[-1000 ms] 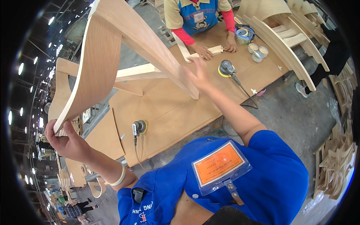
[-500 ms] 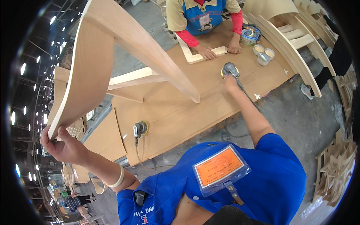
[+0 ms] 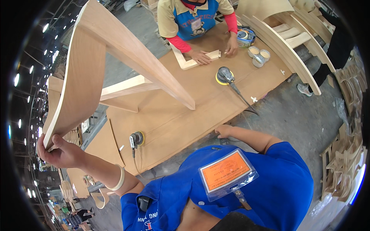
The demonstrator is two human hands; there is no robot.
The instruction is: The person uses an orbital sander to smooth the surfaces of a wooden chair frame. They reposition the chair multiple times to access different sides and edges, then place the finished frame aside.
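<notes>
At the far left, my left hand (image 3: 63, 152) is closed on the lower edge of a curved plywood panel. The panel is part of a tilted pale wooden chair frame (image 3: 131, 44), and one leg tip of it rests on the cardboard-covered table (image 3: 165, 127). My right hand (image 3: 222, 131) is by the table's front edge with its fingers curled in and nothing visible in them. Beyond it on the cardboard lies an orbital sander (image 3: 224, 76) with a yellow pad, its hose trailing off the edge. A second orbital sander (image 3: 136, 139) lies nearer the left.
Across the table, a co-worker (image 3: 196, 23) has a hand on an angled wooden piece (image 3: 192, 62). Beside them stand several small tubs (image 3: 259, 56) and a container of tape rolls (image 3: 245, 36). Curved wooden frames (image 3: 287, 46) stand at the right, and stacked wooden parts (image 3: 343, 165) lie lower down.
My right hand has let go of the far sander and drawn back toward me to the table's front edge. My left hand keeps its hold on the chair frame. The co-worker's hand has lifted off the wooden piece.
</notes>
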